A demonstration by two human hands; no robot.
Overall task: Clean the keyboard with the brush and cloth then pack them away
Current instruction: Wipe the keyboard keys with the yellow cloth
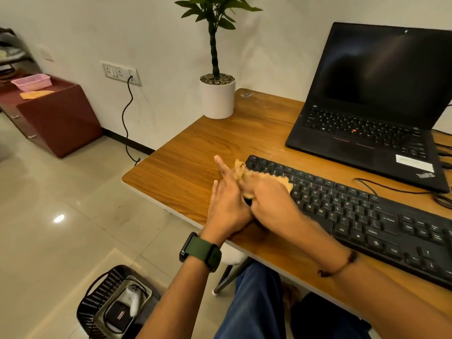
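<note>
From the head view, both my hands are at the left end of the black keyboard (354, 211), which lies on the wooden bench (195, 152) in front of me. My right hand (271, 199) is pressed down on an orange cloth (244, 172) that covers the far left keys; the fingers are bent over the cloth and grip it, though the hand is a little blurred. My left hand (227, 201) is just beside it, touching the left edge of the keyboard, with the fingers stretched out and mostly open; the index finger points away from me. I cannot tell if this hand also has hold of the cloth. There is a green watch (200, 250) on my left wrist and a thin bracelet (338, 264) on my right wrist.

Far right on the bench stands an open black laptop (371, 113) with a dark screen. At the far left corner of the bench is a plant in a white pot (217, 99). On the floor, near left, is a black basket (107, 304) with some small devices inside. I cannot see the brush.
</note>
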